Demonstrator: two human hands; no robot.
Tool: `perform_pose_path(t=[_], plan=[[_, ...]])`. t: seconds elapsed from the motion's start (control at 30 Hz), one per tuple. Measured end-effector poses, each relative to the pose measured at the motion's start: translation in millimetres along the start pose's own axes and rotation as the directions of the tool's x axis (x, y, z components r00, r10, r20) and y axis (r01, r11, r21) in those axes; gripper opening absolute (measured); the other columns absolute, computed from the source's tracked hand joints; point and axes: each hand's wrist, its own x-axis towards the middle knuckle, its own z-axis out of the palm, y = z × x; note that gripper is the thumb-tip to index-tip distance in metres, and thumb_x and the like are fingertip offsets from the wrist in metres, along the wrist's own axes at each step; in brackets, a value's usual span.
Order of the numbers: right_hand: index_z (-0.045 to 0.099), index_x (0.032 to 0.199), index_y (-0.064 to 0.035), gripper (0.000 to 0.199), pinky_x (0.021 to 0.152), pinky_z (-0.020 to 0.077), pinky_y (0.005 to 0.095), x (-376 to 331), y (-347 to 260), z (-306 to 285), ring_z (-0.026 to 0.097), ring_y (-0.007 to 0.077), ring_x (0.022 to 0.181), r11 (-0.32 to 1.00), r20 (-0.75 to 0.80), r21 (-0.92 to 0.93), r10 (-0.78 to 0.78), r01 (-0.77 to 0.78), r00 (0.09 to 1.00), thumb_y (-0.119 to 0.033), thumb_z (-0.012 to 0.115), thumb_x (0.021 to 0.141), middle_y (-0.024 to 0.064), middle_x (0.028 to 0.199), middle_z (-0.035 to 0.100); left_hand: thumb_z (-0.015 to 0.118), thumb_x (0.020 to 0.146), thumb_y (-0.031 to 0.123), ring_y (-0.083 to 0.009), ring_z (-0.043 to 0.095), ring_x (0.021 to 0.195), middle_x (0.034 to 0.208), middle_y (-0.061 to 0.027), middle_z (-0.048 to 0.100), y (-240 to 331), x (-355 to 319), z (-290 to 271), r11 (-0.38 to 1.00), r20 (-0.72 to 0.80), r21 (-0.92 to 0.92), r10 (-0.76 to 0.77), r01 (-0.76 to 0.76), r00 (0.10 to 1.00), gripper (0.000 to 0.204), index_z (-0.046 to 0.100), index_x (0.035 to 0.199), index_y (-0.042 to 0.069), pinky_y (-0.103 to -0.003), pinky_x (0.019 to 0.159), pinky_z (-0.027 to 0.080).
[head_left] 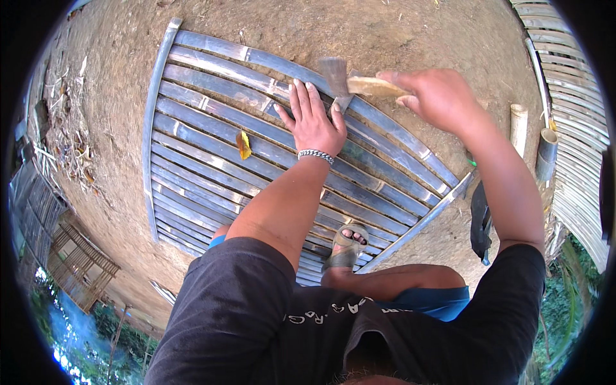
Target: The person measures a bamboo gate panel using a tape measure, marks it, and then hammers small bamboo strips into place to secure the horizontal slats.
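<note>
Where the view begins at the left, thin pale bamboo scraps [77, 154] lie on the brown earth ground [115, 106]. Next comes the wide panel of blue-grey bamboo slats [269, 154], bordered by a long grey round pole [151, 109], with a small yellow-brown leaf [244, 145] resting on it. Further right, the bare left hand [314, 128] (a silver chain bracelet [316, 154] is at its wrist) lies palm down on the slats, fingers slightly spread. Just beside its fingertips and thumb is the hammer-like tool with a pale wooden handle and a blurred dark head [359, 85], over the panel's upper edge; whether it touches, I cannot tell. In my judgement, a swing drifting leftward could hit these fingers, and too hard a blow could split a slat. The tool's head points left; its long axis lies nearly level across the view, while the slats slant from upper left to lower right. The right hand [439, 99] is closed around the handle. Beyond it stand a pale bamboo tube [518, 128] and a dark grey one [547, 157].
</note>
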Motion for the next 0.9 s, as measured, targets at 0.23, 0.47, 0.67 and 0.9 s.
perform_pose_path(t=[0.23,0.47,0.67,0.9], plan=[[0.043,0.149,-0.0165,0.068,0.084,0.0559,0.0428,-12,-21,-14,0.071,0.0285,0.091,0.839,0.116,0.395,0.360,-0.376,0.926,-0.028,0.075,0.089,0.0160,0.113,0.070,0.049,0.095,0.037,-0.0363,0.017,0.154,0.162,-0.0233,0.026,-7,-4,2,1.000,-0.006,0.029,-0.010,0.010,1.000,0.071,0.036,0.150,-0.006,-0.064,0.121,0.001],[0.039,0.140,0.0013,0.064,0.093,0.0514,0.0387,-101,-45,100,0.064,0.0217,0.108,0.155,0.303,0.904,0.422,-0.397,0.855,-0.020,0.074,0.092,0.0155,0.119,0.064,0.050,0.095,0.038,-0.0355,0.014,0.155,0.164,-0.0223,0.023,0,-3,-5,0.999,0.042,-0.029,-0.031,0.032,0.999,0.071,0.035,0.151,-0.004,-0.063,0.122,0.000],[0.041,0.133,-0.0016,0.045,0.072,0.0543,0.0318,-108,-75,144,0.064,0.0148,0.089,0.348,0.042,0.913,0.438,-0.213,0.898,-0.014,0.066,0.098,0.0111,0.106,0.065,0.051,0.095,0.037,-0.0365,0.014,0.155,0.163,-0.0238,0.023,0,-1,-6,0.999,0.036,-0.030,-0.030,0.031,0.999,0.067,0.038,0.152,0.004,-0.064,0.121,0.000],[0.040,0.141,-0.0041,0.047,0.080,0.0533,0.0541,-81,-65,144,0.066,0.0487,0.094,0.820,-0.179,0.545,0.319,-0.176,0.931,-0.021,0.057,0.100,0.0279,0.112,0.066,0.051,0.096,0.037,-0.0381,0.015,0.154,0.163,-0.0243,0.022,2,-1,-6,0.999,0.059,0.014,-0.031,0.030,0.998,0.065,0.039,0.152,0.006,-0.064,0.121,0.001]])
